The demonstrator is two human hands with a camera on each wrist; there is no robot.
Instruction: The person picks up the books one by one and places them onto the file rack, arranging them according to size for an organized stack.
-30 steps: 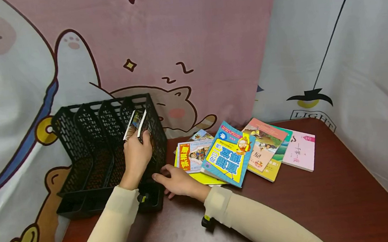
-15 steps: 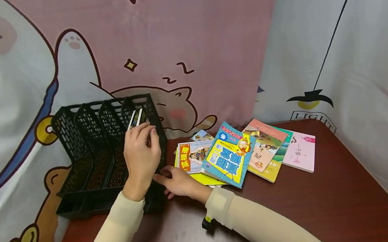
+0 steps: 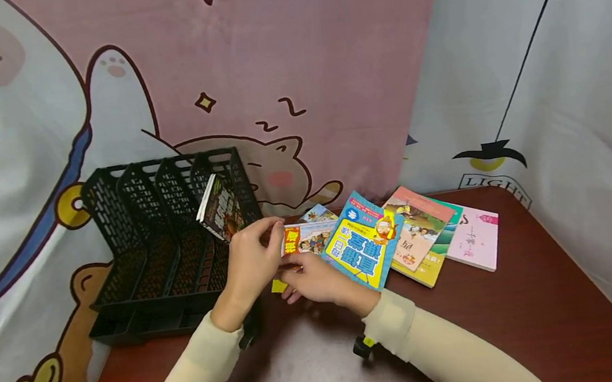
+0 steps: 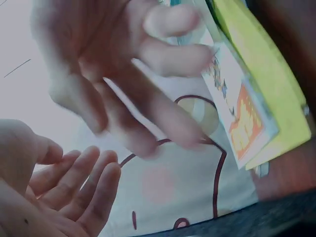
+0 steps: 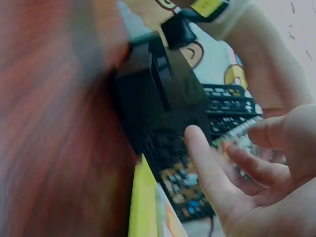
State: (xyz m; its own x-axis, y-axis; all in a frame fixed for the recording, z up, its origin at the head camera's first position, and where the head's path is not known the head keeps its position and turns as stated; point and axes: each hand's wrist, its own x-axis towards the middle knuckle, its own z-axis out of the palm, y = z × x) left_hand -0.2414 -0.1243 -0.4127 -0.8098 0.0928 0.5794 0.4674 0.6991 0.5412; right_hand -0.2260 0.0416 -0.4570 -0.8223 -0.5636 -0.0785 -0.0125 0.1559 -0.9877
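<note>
Two or so dark-covered books [image 3: 224, 209] lean in the right-hand compartment of a black file rack [image 3: 166, 300], free of both hands. To the right of the rack, my left hand [image 3: 251, 259] has its fingers loosely bent, with nothing between them. Just beside it, my right hand [image 3: 318, 280] hovers low before the book pile, its fingers spread and holding nothing. In the head view both hands partly cover a small comic-style book [image 3: 311, 238] with a red and yellow title; a bright yellow book [image 4: 266, 74] lies under it. Whether fingertips touch the pile is unclear.
A blue book [image 3: 364, 241] overlaps the comic-style book. Farther right lie a salmon book [image 3: 418, 223], a yellow-green book [image 3: 429, 271] and a pink book [image 3: 473, 239], on a brown table [image 3: 542, 309]. A printed curtain [image 3: 327, 76] hangs behind.
My left hand has let go of the dark books and moved right, toward the pile. The books now lean over in the rack. My right hand has shifted right.
</note>
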